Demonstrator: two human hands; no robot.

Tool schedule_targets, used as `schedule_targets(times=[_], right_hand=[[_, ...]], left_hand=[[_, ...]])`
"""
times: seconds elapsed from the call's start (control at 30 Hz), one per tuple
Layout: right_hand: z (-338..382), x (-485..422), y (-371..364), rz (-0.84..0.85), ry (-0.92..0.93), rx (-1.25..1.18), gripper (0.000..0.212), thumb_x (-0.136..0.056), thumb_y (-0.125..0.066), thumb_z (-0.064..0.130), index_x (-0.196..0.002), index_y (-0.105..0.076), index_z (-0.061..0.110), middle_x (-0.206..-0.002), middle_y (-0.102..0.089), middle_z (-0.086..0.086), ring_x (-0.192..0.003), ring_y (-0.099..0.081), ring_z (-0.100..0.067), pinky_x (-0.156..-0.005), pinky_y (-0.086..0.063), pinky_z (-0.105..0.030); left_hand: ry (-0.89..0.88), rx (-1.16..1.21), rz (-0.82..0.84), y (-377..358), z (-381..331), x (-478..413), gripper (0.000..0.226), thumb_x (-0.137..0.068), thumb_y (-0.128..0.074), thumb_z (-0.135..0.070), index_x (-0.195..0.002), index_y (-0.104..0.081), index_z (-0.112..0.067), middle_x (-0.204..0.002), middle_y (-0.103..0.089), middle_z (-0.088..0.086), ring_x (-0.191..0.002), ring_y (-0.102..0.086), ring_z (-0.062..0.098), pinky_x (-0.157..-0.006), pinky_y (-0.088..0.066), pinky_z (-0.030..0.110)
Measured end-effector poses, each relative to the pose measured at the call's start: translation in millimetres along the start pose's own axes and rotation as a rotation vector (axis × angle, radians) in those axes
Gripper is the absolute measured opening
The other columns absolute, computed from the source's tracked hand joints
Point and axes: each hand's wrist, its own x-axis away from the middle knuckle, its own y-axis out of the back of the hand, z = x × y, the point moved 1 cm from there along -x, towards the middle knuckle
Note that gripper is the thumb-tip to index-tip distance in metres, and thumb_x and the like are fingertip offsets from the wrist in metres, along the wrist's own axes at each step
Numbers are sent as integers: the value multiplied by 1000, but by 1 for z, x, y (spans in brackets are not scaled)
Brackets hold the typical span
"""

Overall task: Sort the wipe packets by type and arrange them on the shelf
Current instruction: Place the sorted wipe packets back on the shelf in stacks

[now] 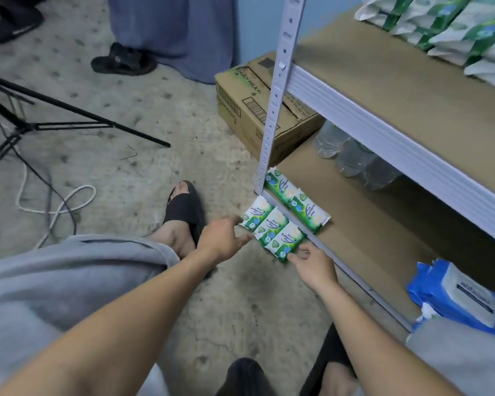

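Three green-and-white wipe packets (272, 225) lie side by side on the floor against the front rail of the bottom shelf (363, 224). Two more of the same packets (296, 200) lie in a row on that shelf's near left corner. My left hand (225, 238) reaches to the left end of the floor row, fingers loosely spread and touching the packets' edge. My right hand (309, 262) is at the row's near end, fingers lightly curled at the last packet. Blue-and-white wipe packs (457, 295) sit on the bottom shelf at the right.
Several green-and-white packs (452, 30) are stacked on the upper shelf (397, 90). Clear water bottles (352, 155) lie under it. A cardboard box (257, 110) stands behind the shelf post (275, 104). A tripod (40, 121) and cables are at left; another person's feet (123, 62) stand beyond.
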Motion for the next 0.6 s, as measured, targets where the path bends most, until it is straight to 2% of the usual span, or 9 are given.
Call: schedule_targets(times=[0.13,0.27,0.33,0.4,0.5,0.53,0.6], right_hand=[[-12,-39,-24,38,-81,-30,49,-91,-68,36,-133,-57,14,-127,-66,-7,-122,-57,-29,-95,-43,-31],[-23,-70,-43,4,-163,-64,48,-92,-67,30,-134,-55,9,-133,-62,-13,-124,-55,-34,-92,-41,-33],[-29,-83,-53,-14,-221,-100,59,-93,-67,29,-143,-46,7,-137,-59,-14,-128,-51,-34,-95,-39,-33],[-35,-94,-61,-45,-268,-177,70,-93,-67,26,-151,-34,5,-140,-57,-14,-131,-49,-30,-94,-37,-26],[-38,-108,-74,-75,-296,-367,62,-94,-64,10,-148,-36,1,-130,-64,-14,-115,-59,-22,-71,-40,-3],[-38,-114,-80,-69,-302,-462,56,-93,-64,5,-144,-42,4,-126,-66,-11,-109,-62,-20,-76,-45,-5],[-41,-123,-95,-73,-320,-647,47,-89,-65,1,-134,-53,11,-118,-71,-10,-103,-69,-22,-90,-58,-38]], left_hand=[[70,45,38,-29,16,-37,59,-87,-68,-54,-135,-58,-20,-135,-62,0,-124,-56,22,-99,-48,37],[109,72,36,-52,23,-80,53,-89,-67,-47,-133,-59,-19,-129,-64,4,-116,-59,26,-90,-48,34],[125,100,9,-62,25,-98,53,-91,-66,-45,-136,-56,-20,-133,-61,5,-118,-57,26,-91,-44,33],[154,128,-11,-71,28,-113,56,-92,-66,-43,-140,-52,-19,-137,-58,4,-122,-55,26,-95,-43,34],[156,157,3,-86,31,-130,50,-91,-66,-42,-134,-55,-21,-124,-65,5,-112,-60,29,-90,-49,38],[157,160,12,-89,30,-133,46,-91,-66,-41,-131,-56,-21,-121,-66,5,-109,-60,30,-87,-49,38],[165,176,12,-97,29,-139,46,-90,-66,-39,-131,-55,-21,-120,-67,7,-108,-60,31,-85,-48,38]])
